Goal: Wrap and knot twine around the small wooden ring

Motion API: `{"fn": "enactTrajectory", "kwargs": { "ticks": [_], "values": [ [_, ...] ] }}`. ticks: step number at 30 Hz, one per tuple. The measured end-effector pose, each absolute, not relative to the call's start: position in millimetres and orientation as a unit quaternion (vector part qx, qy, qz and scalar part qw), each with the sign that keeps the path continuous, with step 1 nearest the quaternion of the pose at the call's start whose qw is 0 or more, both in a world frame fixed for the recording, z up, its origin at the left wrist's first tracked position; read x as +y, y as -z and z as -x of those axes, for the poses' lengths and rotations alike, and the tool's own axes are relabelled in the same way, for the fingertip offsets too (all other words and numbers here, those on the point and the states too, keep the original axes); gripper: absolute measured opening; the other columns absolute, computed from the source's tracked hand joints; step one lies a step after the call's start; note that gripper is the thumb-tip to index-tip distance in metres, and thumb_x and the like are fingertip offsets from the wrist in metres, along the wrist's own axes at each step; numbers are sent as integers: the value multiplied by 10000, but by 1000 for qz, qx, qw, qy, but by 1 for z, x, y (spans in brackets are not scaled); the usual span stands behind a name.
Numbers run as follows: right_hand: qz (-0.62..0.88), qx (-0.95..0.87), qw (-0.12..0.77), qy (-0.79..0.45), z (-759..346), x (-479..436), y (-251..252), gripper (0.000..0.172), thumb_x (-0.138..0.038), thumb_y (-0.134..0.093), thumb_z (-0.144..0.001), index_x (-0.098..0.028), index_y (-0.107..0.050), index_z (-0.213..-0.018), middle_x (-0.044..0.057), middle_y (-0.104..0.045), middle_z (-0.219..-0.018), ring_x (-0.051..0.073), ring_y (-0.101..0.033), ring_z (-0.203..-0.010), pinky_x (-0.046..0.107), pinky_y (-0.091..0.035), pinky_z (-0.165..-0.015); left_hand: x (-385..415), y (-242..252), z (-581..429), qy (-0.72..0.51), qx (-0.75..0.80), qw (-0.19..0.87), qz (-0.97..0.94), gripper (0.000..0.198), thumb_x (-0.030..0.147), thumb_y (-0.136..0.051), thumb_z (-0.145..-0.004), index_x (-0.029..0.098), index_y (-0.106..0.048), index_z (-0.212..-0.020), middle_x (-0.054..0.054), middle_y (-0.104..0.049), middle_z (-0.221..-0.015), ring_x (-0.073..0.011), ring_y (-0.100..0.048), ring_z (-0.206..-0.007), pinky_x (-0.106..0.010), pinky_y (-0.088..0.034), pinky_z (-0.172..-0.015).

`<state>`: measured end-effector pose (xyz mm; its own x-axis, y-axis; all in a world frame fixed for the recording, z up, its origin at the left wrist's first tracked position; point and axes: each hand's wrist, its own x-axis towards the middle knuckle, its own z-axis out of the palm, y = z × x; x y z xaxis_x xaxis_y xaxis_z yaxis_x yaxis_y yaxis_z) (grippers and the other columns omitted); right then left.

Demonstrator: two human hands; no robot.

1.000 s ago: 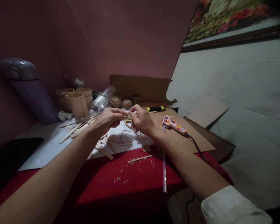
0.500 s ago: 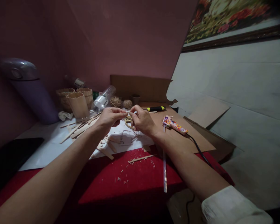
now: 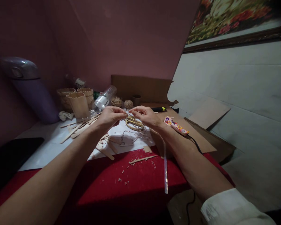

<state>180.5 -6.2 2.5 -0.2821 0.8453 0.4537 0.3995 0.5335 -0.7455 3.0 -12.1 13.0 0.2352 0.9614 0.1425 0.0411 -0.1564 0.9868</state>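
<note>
My left hand's [image 3: 111, 118] fingers [image 3: 124, 115] are pressed together, pinching the left rim of a small oval ring [image 3: 134, 124]. My right hand [image 3: 147, 116] lies over the ring's far edge with its fingers stretched out; I cannot tell whether they grip it. The ring sits between both hands, just above loose string [image 3: 131, 137] on the table [image 3: 140, 175]. Wooden sticks [image 3: 81, 128] lie to the left and a glue gun [image 3: 175, 125] to the right.

A small oval wooden ring [image 3: 134, 123], slats across it, held tilted just above the white paper [image 3: 49, 147].
</note>
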Motion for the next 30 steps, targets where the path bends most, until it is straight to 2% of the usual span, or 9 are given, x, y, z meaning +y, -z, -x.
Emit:
{"fn": "enactTrajectory", "kwargs": {
  "ticks": [4,7,9,11,13,16,19,25,30],
  "values": [
    [363,-749,415,-368,-175,-11,-1,211,-330,-623,-737,-122,-595,-762,-19,-537,-656,78,-449,-591,217,-342,-550,-13,-13,-4,-431,425,482,-633,163,229,-694,-561,107,-639,-654,50,-450,-430,-34,-307,-369,-192,-189,-378],
    [362,-754,393,-383,-180,-12,-1,162,-278,-608,-733,-124,-589,-777,-15,-546,-676,82,-459,-603,220,-347,-559,-11,-12,-5,-403,447,439,-667,147,235,-664,-560,112,-636,-635,53,-441,-431,-41,-304,-374,-204,-200,-385],
    [380,-789,363,-318,-183,-11,-3,105,-225,-581,-742,-126,-606,-762,0,-564,-686,96,-477,-632,231,-358,-587,-8,-8,-5,-379,455,385,-708,119,226,-634,-563,114,-636,-605,42,-460,-448,-50,-326,-395,-212,-220,-400],
    [393,-838,327,-192,-186,-10,-3,55,-148,-564,-729,-128,-615,-720,18,-575,-709,113,-485,-680,251,-366,-641,-4,-2,-5,-352,454,320,-753,95,204,-600,-563,118,-639,-572,26,-489,-463,-66,-371,-430,-219,-253,-427],
    [392,-866,301,-73,-186,-9,-2,91,-70,-534,-712,-126,-604,-693,37,-574,-748,124,-480,-718,263,-363,-681,-1,3,-4,-329,460,281,-776,99,196,-578,-564,123,-644,-562,17,-508,-470,-77,-397,-449,-224,-271,-444],
    [389,-862,324,-17,-181,-9,-1,118,-29,-499,-712,-123,-565,-685,54,-561,-794,122,-473,-727,257,-365,-682,2,6,-4,-321,478,277,-769,116,220,-570,-578,124,-633,-559,29,-469,-435,-75,-366,-419,-225,-240,-421],
    [401,-824,388,-95,-175,-11,0,84,-84,-514,-747,-137,-539,-688,25,-554,-719,103,-469,-652,239,-367,-625,2,5,-4,-332,492,283,-753,137,247,-572,-593,124,-620,-558,44,-421,-403,-68,-330,-392,-224,-194,-402],
    [395,-700,384,-455,-169,-15,4,22,-151,-499,-788,-164,-486,-776,-37,-553,-527,51,-389,-386,182,-293,-402,-3,-3,-6,-397,506,274,-715,155,250,-597,-602,108,-651,-632,69,-382,-386,-55,-296,-378,-213,-192,-400],
    [365,-647,409,-529,-171,-15,4,89,-135,-607,-722,-138,-518,-729,-19,-577,-549,41,-442,-420,158,-328,-402,-11,-9,-8,-416,495,347,-679,134,235,-616,-602,107,-632,-638,68,-403,-380,-52,-307,-355,-206,-195,-383]
  ]
}}
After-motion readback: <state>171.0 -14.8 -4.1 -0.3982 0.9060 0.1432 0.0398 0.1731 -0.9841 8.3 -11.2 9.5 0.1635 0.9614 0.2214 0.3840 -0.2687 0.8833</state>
